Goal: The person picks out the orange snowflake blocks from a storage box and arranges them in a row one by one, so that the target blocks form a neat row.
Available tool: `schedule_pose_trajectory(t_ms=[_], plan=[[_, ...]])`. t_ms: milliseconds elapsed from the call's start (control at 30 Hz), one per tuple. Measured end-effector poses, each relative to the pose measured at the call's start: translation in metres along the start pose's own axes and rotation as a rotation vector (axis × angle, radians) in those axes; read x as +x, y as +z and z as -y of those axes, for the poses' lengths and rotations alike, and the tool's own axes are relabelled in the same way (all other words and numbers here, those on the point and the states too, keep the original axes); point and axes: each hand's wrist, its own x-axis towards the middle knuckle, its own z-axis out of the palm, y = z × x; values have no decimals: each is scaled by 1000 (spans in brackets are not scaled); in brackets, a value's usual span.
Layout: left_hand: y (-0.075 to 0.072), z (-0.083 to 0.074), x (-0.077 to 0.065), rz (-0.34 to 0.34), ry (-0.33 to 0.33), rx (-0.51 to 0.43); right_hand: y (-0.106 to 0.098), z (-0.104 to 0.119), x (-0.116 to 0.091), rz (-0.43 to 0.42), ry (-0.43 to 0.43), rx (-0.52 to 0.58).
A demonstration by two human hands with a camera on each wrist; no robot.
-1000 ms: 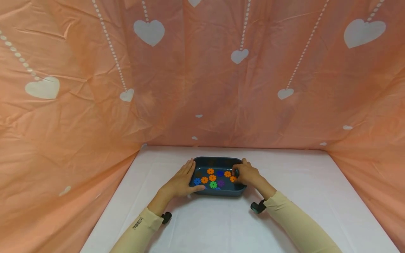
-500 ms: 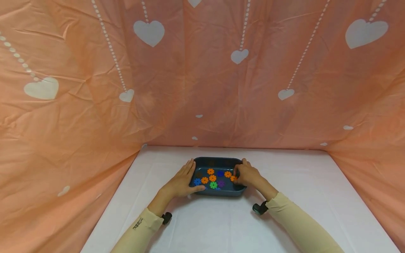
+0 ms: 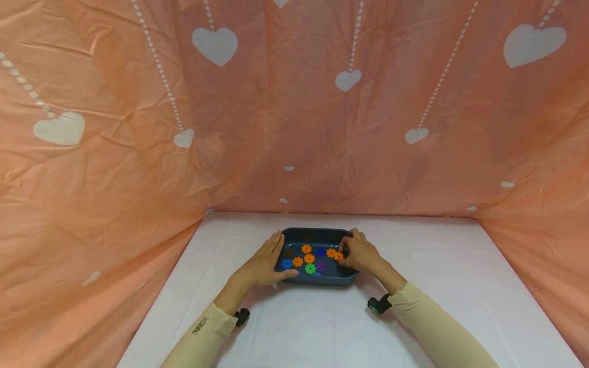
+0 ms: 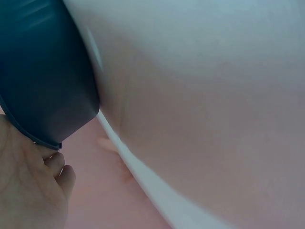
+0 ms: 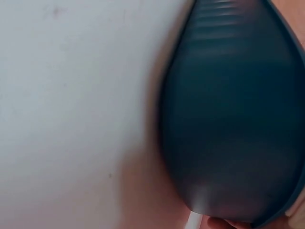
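Observation:
A dark blue-grey rectangular tray [image 3: 317, 281] sits on the white table and holds several flower-shaped plastic discs. My left hand [image 3: 261, 263] lies along the tray's left side with straight fingers, its thumb stretched over the near rim. Over the right end reaches my right hand [image 3: 362, 254], index finger and thumb curled inside the tray around an orange flower-shaped disc [image 3: 338, 256]. Its other fingers rest at the right rim. Just left of that disc is another orange disc [image 3: 331, 253]. Both wrist views show mostly the tray's outer wall, so the discs are hidden there.
More discs lie on the tray floor, among them a green disc [image 3: 310, 268], a purple disc [image 3: 321, 267] and a light blue disc [image 3: 287, 263]. The white table [image 3: 317, 327] ends at a peach curtain [image 3: 317, 184] with white hearts behind and at both sides.
The orange disc at my right fingers has shifted slightly up and left, up against the neighbouring orange disc. My left hand and the tray have stayed in place.

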Motion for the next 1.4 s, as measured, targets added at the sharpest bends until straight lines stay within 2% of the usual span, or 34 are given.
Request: schedule_pose_trajectory(t_ms=[500, 733, 1033, 1400], plan=[[-2, 0, 1, 9, -19, 0, -8, -1, -4, -171, -119, -14], [-1, 1, 1, 2, -15, -9, -25, 2, -10, -248, -144, 25], [1, 2, -1, 14, -15, -10, -41, -7, -20, -270, -125, 123], [0, 1, -1, 7, -9, -27, -49, -33, -40, -281, -97, 185]])
